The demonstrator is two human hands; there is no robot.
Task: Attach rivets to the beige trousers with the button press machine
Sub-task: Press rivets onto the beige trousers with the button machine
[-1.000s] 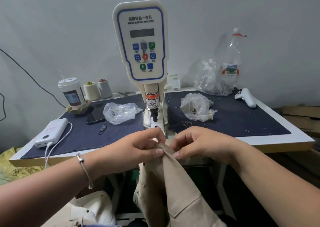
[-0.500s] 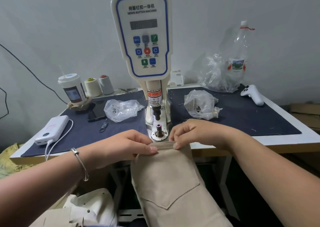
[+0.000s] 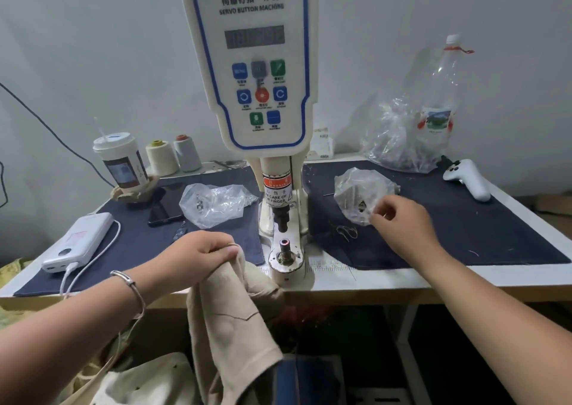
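Observation:
The beige trousers hang over the table's front edge, bunched at the top, where my left hand grips them just left of the button press machine. The machine's lower die stands bare, with the punch above it. My right hand is out over the dark mat, its fingertips at the edge of a small clear bag of rivets. Whether the fingers pinch the bag or a rivet is not visible.
A second clear bag lies left of the machine beside a black phone. A white power bank with cable, a cup and thread cones stand at left. A bottle, crumpled plastic and a white controller are at right.
My right hand let go of the trousers and moved right and forward to the rivet bag. The trousers, spread before, now hang bunched in my left hand. The view moved closer.

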